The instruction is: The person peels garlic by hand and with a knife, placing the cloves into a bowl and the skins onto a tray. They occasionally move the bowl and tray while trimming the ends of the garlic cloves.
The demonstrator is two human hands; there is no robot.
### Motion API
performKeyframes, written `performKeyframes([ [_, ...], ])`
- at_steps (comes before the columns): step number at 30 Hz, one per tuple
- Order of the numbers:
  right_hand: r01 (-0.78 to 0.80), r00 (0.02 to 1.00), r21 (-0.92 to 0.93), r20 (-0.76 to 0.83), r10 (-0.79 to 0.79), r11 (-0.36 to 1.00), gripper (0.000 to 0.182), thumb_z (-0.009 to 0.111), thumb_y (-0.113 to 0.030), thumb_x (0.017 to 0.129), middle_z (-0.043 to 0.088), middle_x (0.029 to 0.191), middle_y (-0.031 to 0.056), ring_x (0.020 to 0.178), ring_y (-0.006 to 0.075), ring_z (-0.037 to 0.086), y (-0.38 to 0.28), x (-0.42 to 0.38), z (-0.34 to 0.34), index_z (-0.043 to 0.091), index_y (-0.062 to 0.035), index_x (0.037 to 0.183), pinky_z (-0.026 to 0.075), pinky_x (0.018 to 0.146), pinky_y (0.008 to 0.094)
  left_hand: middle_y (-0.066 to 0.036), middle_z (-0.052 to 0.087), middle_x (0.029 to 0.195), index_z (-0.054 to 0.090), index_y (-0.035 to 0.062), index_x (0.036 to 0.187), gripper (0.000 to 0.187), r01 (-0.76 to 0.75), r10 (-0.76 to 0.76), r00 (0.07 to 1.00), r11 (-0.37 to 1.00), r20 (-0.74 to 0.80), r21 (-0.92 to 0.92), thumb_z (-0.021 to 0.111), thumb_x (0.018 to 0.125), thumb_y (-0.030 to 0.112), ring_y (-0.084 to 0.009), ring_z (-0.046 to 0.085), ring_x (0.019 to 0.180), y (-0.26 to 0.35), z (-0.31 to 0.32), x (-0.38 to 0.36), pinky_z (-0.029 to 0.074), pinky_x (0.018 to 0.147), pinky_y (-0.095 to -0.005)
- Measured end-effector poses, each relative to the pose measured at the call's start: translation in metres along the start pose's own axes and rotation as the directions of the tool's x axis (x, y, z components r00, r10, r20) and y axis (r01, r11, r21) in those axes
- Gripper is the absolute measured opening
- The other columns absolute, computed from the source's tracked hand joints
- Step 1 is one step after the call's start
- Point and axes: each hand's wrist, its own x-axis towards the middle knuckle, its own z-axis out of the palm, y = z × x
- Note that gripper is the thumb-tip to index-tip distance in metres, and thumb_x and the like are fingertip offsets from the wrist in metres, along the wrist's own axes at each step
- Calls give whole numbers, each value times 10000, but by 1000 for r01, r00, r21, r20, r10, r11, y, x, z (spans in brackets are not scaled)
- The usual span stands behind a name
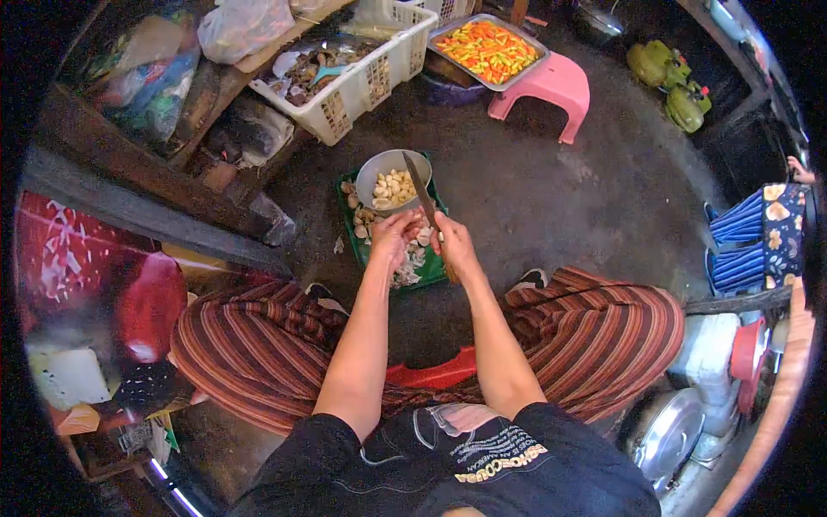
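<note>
Counting what lies on the floor: one green tray [351,226], one metal bowl [376,169] of peeled garlic cloves [392,188] standing at the tray's far end, one knife [419,193], and a loose scatter of unpeeled cloves and papery skins [408,269] across the tray — too many and too small to number. Two hands work over it.

One clove [419,234] sits between the hands, above the middle of the tray. The left hand [394,234] has its fingers curled and pressed together around it, pinching it at the tips; most of the clove is hidden by those fingers. The right hand [455,246] is closed in a fist around the knife's handle, and the blade rises up and away from it, its tip reaching over the bowl's near rim. The blade's lower edge meets the clove just beside the left fingertips; whether it cuts in or only touches cannot be told.

Farther off stand one white crate [379,82], one pink stool [551,90] and one steel pan [527,69] of chopped red, yellow and green chillies resting on the stool. Two green gas canisters [668,82] lie near the far wall — well apart from the tray. One steel lid [668,431] rests by the person's right knee.
</note>
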Motion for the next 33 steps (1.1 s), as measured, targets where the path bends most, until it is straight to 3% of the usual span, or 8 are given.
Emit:
performKeyframes([
  [5, 52, 999, -327, 20, -48, 944, 351, 424, -343, 926, 450, 537, -14, 494, 64, 412, -7, -7, 4, 613, -47, 917, 326, 465, 221, -89, 632, 809, 586, -30, 890, 176, -47, 44, 998, 996, -39, -77, 645, 794, 105, -153, 617, 690, -5, 0, 3, 503, 619, -229],
  [12, 74, 996, -385, -17, -88, 920, 345, 440, -335, 921, 441, 519, -21, 487, 62, 410, -17, -12, 12, 631, -50, 960, 323, 463, 224, -57, 608, 761, 567, -21, 844, 97, -137, 130, 980, 990, -148, -33, 590, 826, 70, -150, 610, 676, -11, 10, 1, 512, 607, -238],
  [14, 42, 997, -539, -26, -66, 841, 378, 466, -418, 878, 561, 571, 44, 546, 129, 554, -19, -11, 11, 567, -199, 1169, 428, 548, 282, -68, 609, 793, 574, -16, 857, 89, -180, 175, 972, 984, -156, -13, 563, 837, 70, -148, 602, 667, -14, 12, -1, 509, 599, -241],
  [18, 160, 969, -660, -36, -243, 734, 383, 479, -428, 865, 637, 698, 105, 672, 189, 631, -18, -12, 17, 573, -199, 1157, 460, 617, 309, -73, 596, 793, 566, -20, 830, 81, -291, 301, 934, 954, -195, 78, 526, 847, 49, -144, 591, 650, -16, 17, -4, 504, 584, -248],
  [20, 237, 947, -593, -34, -318, 770, 346, 505, -307, 889, 476, 528, -20, 495, 52, 424, -16, -11, 18, 572, -107, 1163, 349, 483, 208, -73, 592, 792, 565, -24, 833, 82, -307, 322, 927, 946, -191, 106, 523, 846, 45, -141, 588, 649, -16, 19, -6, 502, 581, -252],
  [24, 221, 962, -444, -46, -268, 868, 347, 531, -296, 880, 473, 541, -32, 501, 48, 421, -17, -9, 20, 577, -90, 1155, 339, 474, 200, -71, 588, 776, 562, -33, 836, 87, -321, 354, 920, 926, -168, 197, 527, 843, 46, -128, 577, 633, -11, 22, -13, 488, 568, -252],
  [29, -75, 997, 25, 2, 75, 997, 305, 564, -298, 865, 495, 568, -28, 502, 41, 439, -29, -11, 16, 639, -40, 1011, 328, 452, 186, -58, 581, 720, 552, -22, 804, 88, -341, 385, 916, 894, -110, 291, 532, 848, 53, -127, 577, 595, -2, 23, -17, 466, 530, -242],
  [33, -52, 999, -10, -16, 52, 999, 289, 572, -303, 859, 517, 577, -16, 506, 47, 454, -23, -8, 15, 649, -33, 928, 333, 453, 188, -57, 599, 746, 568, -9, 834, 90, -383, 417, 907, 879, -66, 283, 553, 843, 79, -108, 563, 597, -6, 19, -12, 445, 514, -230],
])
